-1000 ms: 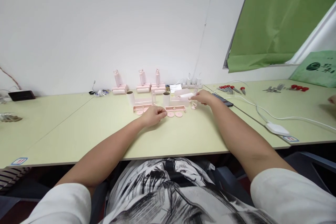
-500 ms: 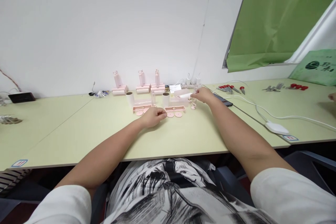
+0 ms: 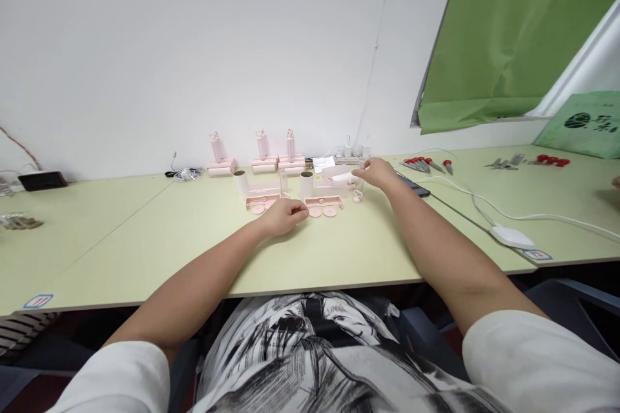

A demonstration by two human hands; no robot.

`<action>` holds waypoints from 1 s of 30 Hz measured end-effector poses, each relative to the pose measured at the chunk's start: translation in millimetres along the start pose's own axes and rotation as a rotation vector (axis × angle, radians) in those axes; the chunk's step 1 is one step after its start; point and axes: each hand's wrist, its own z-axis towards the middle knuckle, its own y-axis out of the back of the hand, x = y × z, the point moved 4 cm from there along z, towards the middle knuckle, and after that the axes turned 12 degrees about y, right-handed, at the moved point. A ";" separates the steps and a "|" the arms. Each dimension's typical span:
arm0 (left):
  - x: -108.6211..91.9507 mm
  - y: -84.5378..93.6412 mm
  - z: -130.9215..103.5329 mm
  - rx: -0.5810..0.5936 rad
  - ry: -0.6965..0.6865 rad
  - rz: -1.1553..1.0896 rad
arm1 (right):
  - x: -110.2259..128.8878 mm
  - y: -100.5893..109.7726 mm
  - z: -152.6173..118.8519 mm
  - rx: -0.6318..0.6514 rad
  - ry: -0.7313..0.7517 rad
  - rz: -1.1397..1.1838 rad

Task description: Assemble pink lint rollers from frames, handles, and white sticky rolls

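Observation:
My left hand [image 3: 285,217] rests on the table with its fingers pressed together, their tips at the edge of a pink disc [image 3: 314,211]; whether anything is in them is hidden. A second pink disc [image 3: 330,211] lies beside it, below a long pink tray-like part [image 3: 323,202]. My right hand [image 3: 378,173] closes around the top of an upright clear tube [image 3: 361,183], partly covered by the fingers. In front of that stands a small pink piece with a loop [image 3: 357,196]. White rolls [image 3: 306,186] [image 3: 241,186] stand upright behind the trays, beside clear curved covers [image 3: 329,190].
Three assembled pink sets [image 3: 221,166] line the wall. A phone-like dark slab [image 3: 414,186], red-handled tools [image 3: 426,163] and a white cable with an adapter [image 3: 512,235] are on the right. Coiled cables [image 3: 186,173] lie at left. Another person's hand [image 3: 616,182] shows at the right edge.
Both hands keep nearly the same places. The view has shifted very slightly.

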 end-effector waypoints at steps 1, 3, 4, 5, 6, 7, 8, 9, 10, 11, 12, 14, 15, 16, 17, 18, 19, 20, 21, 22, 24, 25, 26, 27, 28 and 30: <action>0.2 0.0 0.0 0.000 0.002 0.003 | 0.0 -0.1 -0.1 0.003 0.002 0.002; 0.3 0.0 0.1 0.001 0.003 0.008 | -0.7 -1.8 -0.8 0.034 -0.007 0.016; 0.1 0.0 0.1 0.001 0.002 0.012 | -1.3 -3.6 -1.4 0.062 -0.017 0.029; -0.2 0.1 0.1 0.001 0.000 0.014 | -2.0 -5.8 -2.1 0.097 -0.027 0.045; -0.5 0.1 0.1 0.000 -0.003 0.015 | -2.5 -8.2 -2.9 0.136 -0.033 0.062; -0.8 0.1 0.1 0.001 -0.005 0.013 | -2.8 -10.6 -3.6 0.174 -0.036 0.075; -1.0 0.0 0.1 0.003 -0.004 0.010 | -3.1 -12.4 -4.2 0.204 -0.038 0.085; -1.1 0.0 0.0 0.002 -0.002 0.007 | -3.4 -13.4 -4.5 0.219 -0.040 0.092; -1.3 0.1 -0.1 0.001 -0.002 0.004 | -3.5 -13.0 -4.5 0.213 -0.042 0.095; -1.4 0.2 -0.2 -0.002 -0.003 0.003 | -3.4 -11.1 -4.2 0.183 -0.042 0.091; -1.6 0.3 -0.3 -0.004 -0.004 0.003 | -2.9 -7.6 -3.6 0.133 -0.038 0.083; -1.7 0.4 -0.5 -0.007 -0.004 0.007 | -0.1 2.8 -2.8 -0.005 -0.028 0.067; -1.7 0.4 -0.5 -0.007 -0.004 0.009 | 2.3 8.8 -3.1 -0.084 -0.028 0.066; -1.6 0.3 -0.5 -0.006 -0.003 0.010 | 5.6 14.5 -4.0 -0.162 -0.025 0.075; -1.5 0.3 -0.4 -0.007 -0.001 0.010 | 10.1 19.4 -5.5 -0.240 -0.018 0.098; -1.3 0.2 -0.2 -0.008 -0.001 0.009 | 16.5 22.5 -7.4 -0.302 0.014 0.132; -1.1 0.0 -0.1 -0.008 -0.002 0.008 | 25.2 23.4 -9.7 -0.344 0.078 0.173; -1.0 -0.2 0.0 -0.007 -0.004 0.007 | 36.3 21.7 -12.4 -0.362 0.180 0.218; -0.8 -0.4 0.1 -0.003 -0.007 0.007 | 49.0 17.2 -16.0 -0.353 0.297 0.248; -0.7 -0.6 0.1 0.000 -0.010 0.006 | 63.0 10.6 -20.8 -0.327 0.432 0.267; -0.7 -0.6 -0.3 0.005 -0.020 0.001 | 91.7 -6.7 -34.2 -0.253 0.728 0.277; -0.8 -0.7 -0.6 0.010 -0.026 0.000 | 104.2 -16.4 -41.7 -0.206 0.852 0.255; -0.9 -0.7 -0.8 0.014 -0.031 0.000 | 114.1 -26.2 -48.3 -0.150 0.931 0.216; -1.0 -0.7 -0.9 0.018 -0.035 0.002 | 121.0 -34.8 -53.4 -0.101 0.962 0.173; -1.1 -0.8 -0.9 0.022 -0.038 0.004 | 125.7 -41.8 -57.1 -0.057 0.969 0.133; -1.0 -1.0 -0.6 0.025 -0.035 0.006 | 130.0 -49.4 -61.0 -0.021 0.953 0.075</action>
